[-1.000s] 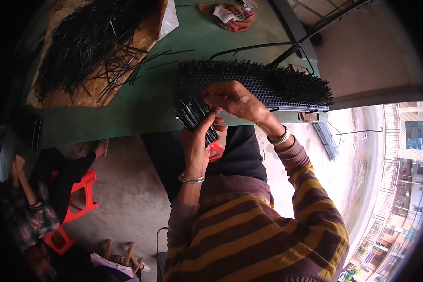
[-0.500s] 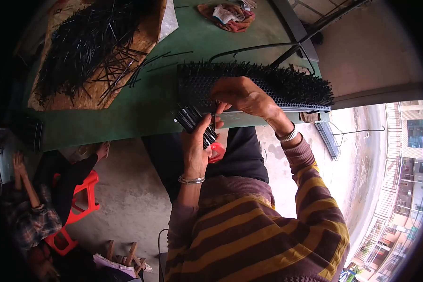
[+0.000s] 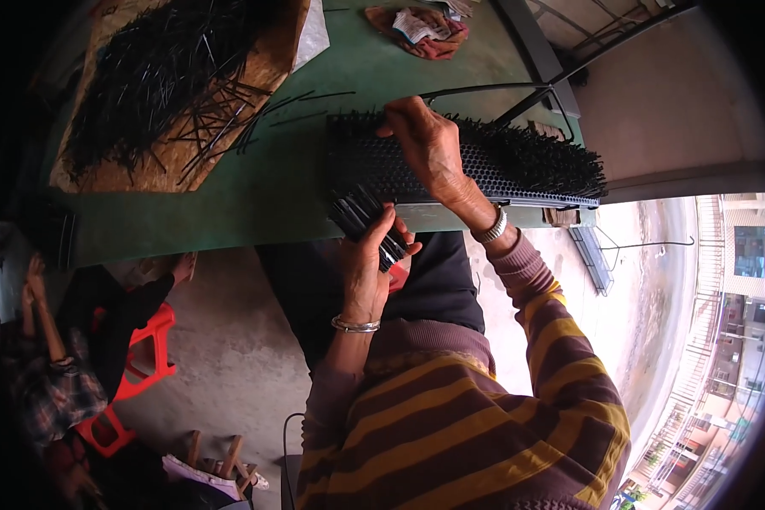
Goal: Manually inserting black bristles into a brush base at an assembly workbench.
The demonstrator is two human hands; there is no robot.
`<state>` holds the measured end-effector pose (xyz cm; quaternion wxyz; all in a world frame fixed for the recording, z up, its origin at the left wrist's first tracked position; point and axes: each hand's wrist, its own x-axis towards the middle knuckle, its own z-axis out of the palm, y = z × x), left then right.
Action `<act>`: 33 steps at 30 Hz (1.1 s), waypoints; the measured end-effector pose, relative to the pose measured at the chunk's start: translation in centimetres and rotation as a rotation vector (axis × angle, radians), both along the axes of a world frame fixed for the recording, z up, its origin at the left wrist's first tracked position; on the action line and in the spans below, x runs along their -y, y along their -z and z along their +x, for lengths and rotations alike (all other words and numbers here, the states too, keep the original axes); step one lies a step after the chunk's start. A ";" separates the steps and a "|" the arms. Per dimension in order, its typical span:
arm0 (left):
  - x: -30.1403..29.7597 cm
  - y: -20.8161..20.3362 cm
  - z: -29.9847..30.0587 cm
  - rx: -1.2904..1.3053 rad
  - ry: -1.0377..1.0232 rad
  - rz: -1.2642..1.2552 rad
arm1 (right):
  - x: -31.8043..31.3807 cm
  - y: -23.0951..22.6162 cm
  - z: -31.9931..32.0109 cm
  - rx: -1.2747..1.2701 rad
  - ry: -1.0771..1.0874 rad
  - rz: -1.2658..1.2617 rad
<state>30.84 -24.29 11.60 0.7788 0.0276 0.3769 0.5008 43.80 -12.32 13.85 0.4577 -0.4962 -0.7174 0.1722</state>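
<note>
Fingers of the left hand (image 3: 367,265): curled round a bundle of black rods (image 3: 357,211) before the rack's near-left corner.
Fingers of the right hand (image 3: 438,157): bunched over the rack; I can't tell whether they grip anything.
Rack (image 3: 480,174): on the table (image 3: 221,234); back and right end bristle with standing rods (image 3: 561,161), front cells look bare, so it seems partly filled.
Pile (image 3: 157,81): loose rods, plenty left.
Textures: glossy thin rods, honeycomb holes, smooth green tabletop.
</note>
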 end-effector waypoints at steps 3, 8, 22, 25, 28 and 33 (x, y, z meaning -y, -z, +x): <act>0.0 0.6 -0.3 -0.025 0.003 0.048 | 0.3 -0.6 -0.2 0.034 -0.022 -0.013; -0.1 0.9 -0.1 -0.018 -0.052 0.122 | 0.2 -1.4 0.4 0.055 -0.044 0.021; 0.1 0.8 -0.1 -0.050 -0.067 0.101 | 0.1 -2.3 0.8 0.026 -0.111 -0.086; 0.2 0.6 -0.3 -0.041 -0.050 0.088 | 0.1 -2.5 0.8 0.044 -0.122 -0.083; 0.2 1.0 -0.2 -0.065 -0.072 0.108 | 0.2 -2.8 0.8 0.070 -0.103 -0.112; 0.2 1.0 -0.3 -0.043 -0.044 0.121 | -0.5 -2.7 0.9 0.082 -0.153 -0.080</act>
